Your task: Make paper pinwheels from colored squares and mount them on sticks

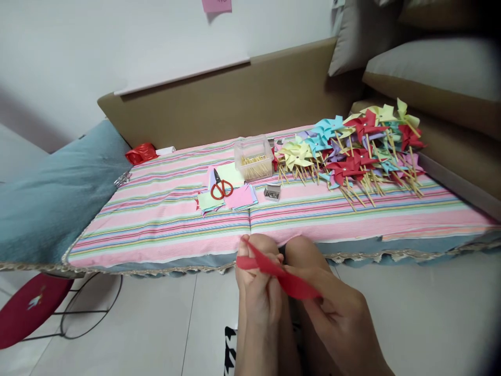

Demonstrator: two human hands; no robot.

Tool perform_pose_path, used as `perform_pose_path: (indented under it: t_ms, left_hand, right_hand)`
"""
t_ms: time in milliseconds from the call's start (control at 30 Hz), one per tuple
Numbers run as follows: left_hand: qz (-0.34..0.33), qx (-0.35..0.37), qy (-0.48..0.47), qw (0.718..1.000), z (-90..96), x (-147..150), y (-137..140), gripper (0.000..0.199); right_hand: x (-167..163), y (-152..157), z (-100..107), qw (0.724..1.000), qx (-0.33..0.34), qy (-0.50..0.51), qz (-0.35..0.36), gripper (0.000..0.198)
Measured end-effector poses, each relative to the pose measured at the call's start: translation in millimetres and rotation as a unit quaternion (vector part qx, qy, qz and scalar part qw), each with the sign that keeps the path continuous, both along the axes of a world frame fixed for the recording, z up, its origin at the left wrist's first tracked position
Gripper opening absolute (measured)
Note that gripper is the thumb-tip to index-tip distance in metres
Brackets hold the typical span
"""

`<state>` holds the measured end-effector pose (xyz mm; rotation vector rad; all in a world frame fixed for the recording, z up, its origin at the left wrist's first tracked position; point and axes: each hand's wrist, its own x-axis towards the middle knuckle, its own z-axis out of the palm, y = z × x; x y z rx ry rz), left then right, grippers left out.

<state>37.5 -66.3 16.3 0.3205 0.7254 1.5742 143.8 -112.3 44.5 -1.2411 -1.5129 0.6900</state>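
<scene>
Over my knees, my left hand [262,292] grips a red paper piece [295,284] with cut, pointed flaps. My right hand [336,308] pinches the right end of that same paper. Part of the paper is covered by my fingers, so its folds are only partly visible. Beyond my knees on the striped cloth lie red-handled scissors [221,189] on coloured paper sheets [240,197]. A small box of metal pins [272,192] is to their right. Behind it stands a clear plastic box [254,156] holding thin wooden sticks.
Many finished paper pinwheels [352,156] on sticks are heaped at the right of the striped cloth [164,209]. A red plastic bag [141,153] lies at the back left. Cushions [434,68] rise at the right, and a red stool [35,308] stands at the lower left.
</scene>
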Motion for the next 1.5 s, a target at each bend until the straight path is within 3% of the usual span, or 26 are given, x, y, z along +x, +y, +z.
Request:
perform_pose_path:
  t_ms: [100,233,533,700,800,933,1067,1167,1300,1400,1500]
  left_hand:
    - [0.014,-0.002,0.040,0.999,7.4,-1.0,11.6,0.061]
    - [0.047,-0.012,0.100,0.994,14.1,0.5,35.2,0.052]
    - [0.055,-0.015,0.134,0.989,9.2,20.0,68.7,0.061]
    - [-0.034,0.018,0.175,0.984,12.8,28.6,85.2,0.070]
    - [-0.083,0.054,0.264,0.959,9.3,20.9,101.7,0.068]
    - [-0.091,0.060,0.367,0.924,-10.7,-2.5,123.1,0.048]
    - [-0.065,-0.001,0.367,0.928,-32.2,-21.8,130.5,0.043]
    - [-0.036,-0.017,0.334,0.942,-37.2,-26.6,129.6,0.042]
    - [-0.039,-0.018,0.334,0.942,-36.5,-25.9,129.1,0.041]
    - [-0.034,-0.027,0.339,0.940,-37.2,-25.1,129.4,0.042]
    - [-0.034,-0.038,0.334,0.941,-38.6,-25.6,128.3,0.041]
  right_hand:
    - [12.9,6.2,-11.6,0.989,-0.141,0.035,0.006,0.028]
    - [32.6,13.9,-33.2,0.980,-0.199,0.026,-0.010,0.030]
    - [46.6,23.6,-51.2,0.984,-0.172,0.033,-0.038,0.019]
    - [59.1,33.0,-53.7,0.983,-0.160,0.062,-0.066,0.028]
    - [84.4,47.2,-58.4,0.976,-0.145,0.094,-0.130,0.032]
    - [141.9,86.3,-58.8,0.962,-0.112,0.095,-0.229,0.032]
    - [200.1,148.5,-44.2,0.954,-0.070,0.079,-0.282,0.030]
    - [224.1,197.2,-31.5,0.943,-0.055,0.067,-0.321,0.030]
    - [213.9,248.1,-32.2,0.957,-0.057,0.028,-0.283,0.033]
    - [185.7,278.0,-49.4,0.967,-0.080,0.005,-0.243,0.034]
    - [161.2,302.4,-68.1,0.964,-0.092,-0.019,-0.248,0.033]
